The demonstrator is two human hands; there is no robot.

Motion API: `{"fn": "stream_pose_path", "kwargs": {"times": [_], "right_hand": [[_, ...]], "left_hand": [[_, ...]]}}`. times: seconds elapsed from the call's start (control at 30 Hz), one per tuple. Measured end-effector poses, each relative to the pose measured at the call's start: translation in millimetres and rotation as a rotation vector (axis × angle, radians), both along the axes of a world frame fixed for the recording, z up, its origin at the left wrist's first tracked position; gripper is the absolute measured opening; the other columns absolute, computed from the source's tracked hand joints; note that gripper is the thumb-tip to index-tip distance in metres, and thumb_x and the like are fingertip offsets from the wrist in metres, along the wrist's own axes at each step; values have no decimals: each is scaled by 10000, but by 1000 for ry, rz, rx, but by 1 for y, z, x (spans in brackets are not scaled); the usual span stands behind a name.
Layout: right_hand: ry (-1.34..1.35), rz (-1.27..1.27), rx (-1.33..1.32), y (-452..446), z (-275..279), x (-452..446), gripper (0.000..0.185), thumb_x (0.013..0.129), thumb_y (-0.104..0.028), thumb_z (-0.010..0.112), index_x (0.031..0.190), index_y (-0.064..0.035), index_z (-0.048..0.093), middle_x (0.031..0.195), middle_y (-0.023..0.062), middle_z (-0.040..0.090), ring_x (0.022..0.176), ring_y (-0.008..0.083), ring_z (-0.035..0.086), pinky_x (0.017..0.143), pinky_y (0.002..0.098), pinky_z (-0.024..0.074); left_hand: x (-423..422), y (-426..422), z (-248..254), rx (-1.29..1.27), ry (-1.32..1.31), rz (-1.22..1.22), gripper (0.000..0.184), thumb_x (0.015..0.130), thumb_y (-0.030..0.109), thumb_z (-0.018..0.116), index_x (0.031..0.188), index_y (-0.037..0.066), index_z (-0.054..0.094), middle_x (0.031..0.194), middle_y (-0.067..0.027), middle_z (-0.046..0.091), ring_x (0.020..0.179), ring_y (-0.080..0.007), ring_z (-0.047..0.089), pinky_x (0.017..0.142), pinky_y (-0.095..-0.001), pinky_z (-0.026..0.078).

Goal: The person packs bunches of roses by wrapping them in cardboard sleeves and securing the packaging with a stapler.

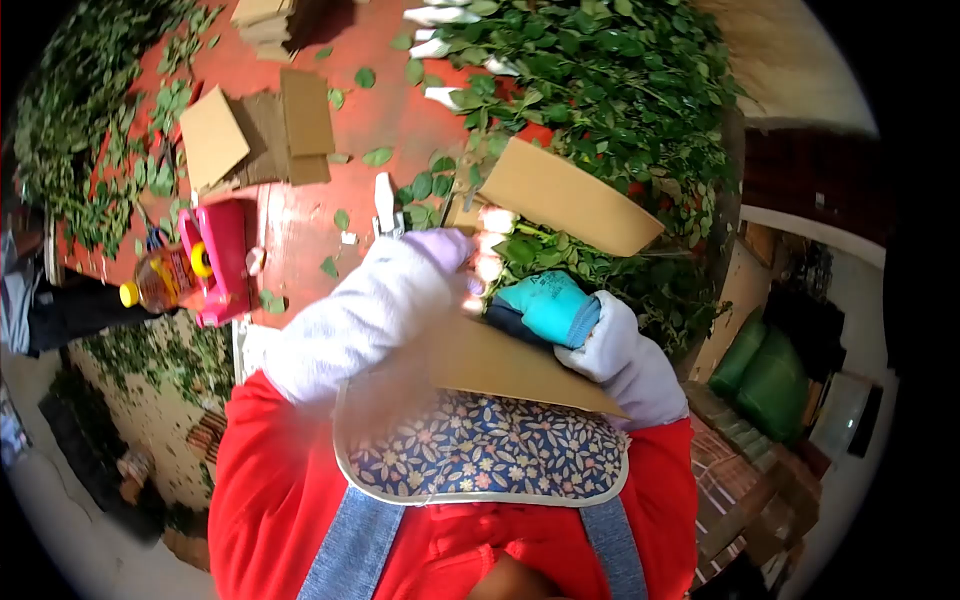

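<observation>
Red table (300, 215) fills the work area, with loose leaves scattered over it, one heap of leafy stems (85, 110) at the far left and one larger heap of greenery (610, 90) at the far right. Writing: dark print shows on the back of the teal glove (553, 290), too small to read; the bottle (163, 280) bears a red and orange label, also unreadable. Count, left side: one bottle with a yellow cap, one pink tape dispenser (228, 265) beside it, two groups of folded cardboard (265, 135), one behind the other. Count, centre: at least four pale pink roses (490, 243), between two cardboard panels (570, 195), near the table edge in front of the wearer; one white-handled tool (385, 205) just beyond the left forearm. At least four white pieces (440, 97) lie along the right heap. Left hand (447, 246), in a lilac glove, is beside the rose heads; its fingers are mostly hidden, so opening and grip cannot be told. Right hand (545, 308), in the teal glove, lies over the stems just below the rose heads, fingers partly bent; whether it grips them cannot be told.
</observation>
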State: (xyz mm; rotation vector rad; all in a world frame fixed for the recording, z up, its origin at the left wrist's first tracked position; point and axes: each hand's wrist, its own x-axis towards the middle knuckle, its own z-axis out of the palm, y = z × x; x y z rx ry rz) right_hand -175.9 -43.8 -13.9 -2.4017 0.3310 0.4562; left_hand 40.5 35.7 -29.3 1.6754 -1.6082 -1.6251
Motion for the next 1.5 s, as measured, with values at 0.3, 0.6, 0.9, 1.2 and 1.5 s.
{"fn": "stream_pose_path", "kwargs": {"times": [0.3,0.6,0.9,1.2,1.5], "right_hand": [[-175,-257,-301,3,7,4,133,870,-216,576,900,-87,594,662,113,613,592,310,606,519,447,449],[-218,-369,-457,-6,15,2,229,881,-326,606,891,-99,574,620,76,617,558,297,616,498,427,449],[-14,-313,-429,-2,-3,4,164,840,-225,576,770,-80,544,581,84,583,517,286,590,484,435,448],[120,-273,-376,-11,-3,11,153,796,-226,599,812,-101,686,709,84,674,645,275,669,558,446,505],[41,-359,-758,-9,-21,15,207,833,-219,558,945,-48,590,756,89,631,638,281,627,527,472,456]], "left_hand": [[-14,16,3,-439,-345,50,388,741,386,719,967,98,590,962,-95,602,748,-307,622,649,-422,499],[-23,18,-37,-872,-505,-165,578,776,345,649,1317,209,500,937,-38,637,598,-227,619,494,-384,492],[-23,11,-15,-327,-445,-335,344,885,394,549,1113,137,559,853,-91,645,710,-273,637,627,-408,485],[-23,17,-43,-860,-643,-240,355,727,252,659,1072,172,639,1267,-94,559,712,-215,654,574,-378,565],[-32,13,-29,-465,-359,-95,322,906,236,602,1183,74,595,1031,-171,636,783,-296,649,671,-354,532]]}}
